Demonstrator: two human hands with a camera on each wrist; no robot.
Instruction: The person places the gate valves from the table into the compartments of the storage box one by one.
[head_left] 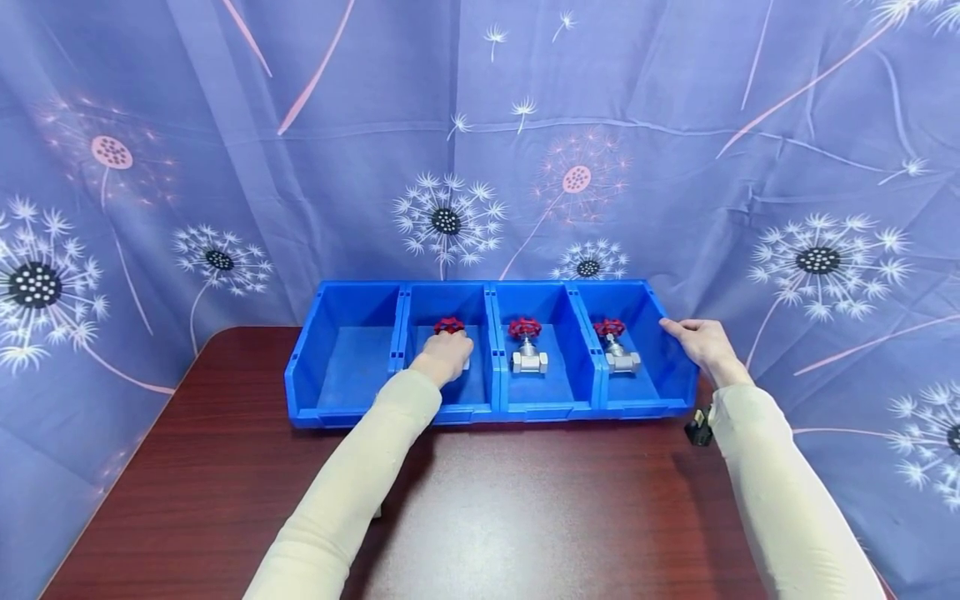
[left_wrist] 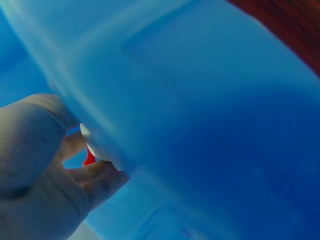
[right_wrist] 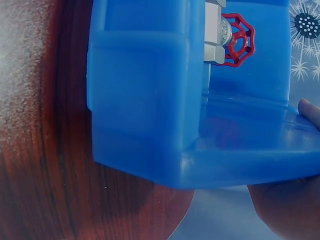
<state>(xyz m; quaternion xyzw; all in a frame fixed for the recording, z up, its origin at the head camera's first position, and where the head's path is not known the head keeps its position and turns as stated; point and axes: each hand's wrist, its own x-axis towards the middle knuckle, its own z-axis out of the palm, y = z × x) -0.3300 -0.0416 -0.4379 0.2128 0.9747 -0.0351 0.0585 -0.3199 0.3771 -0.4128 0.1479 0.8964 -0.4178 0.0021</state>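
A blue divided bin (head_left: 346, 412) with a row of compartments stands on the table. My left hand (head_left: 446, 357) reaches into the second compartment from the left and grips a gate valve whose red handwheel (head_left: 449, 323) shows beyond the knuckles. The left wrist view shows curled fingers (left_wrist: 100, 182) around it, with most of the valve hidden behind the blue wall. With thumb and fingers on either side, my right hand (head_left: 703, 346) holds the bin's right wall (right_wrist: 250, 162). One metal valve (head_left: 529, 360) stands in the third compartment, and another valve (head_left: 621, 358) in the rightmost.
The leftmost compartment (head_left: 356, 358) shows its bare floor. A small black object (head_left: 699, 428) lies on the brown table (head_left: 525, 508) near my right sleeve. Behind the bin hangs a blue curtain (head_left: 337, 192) with a dandelion print.
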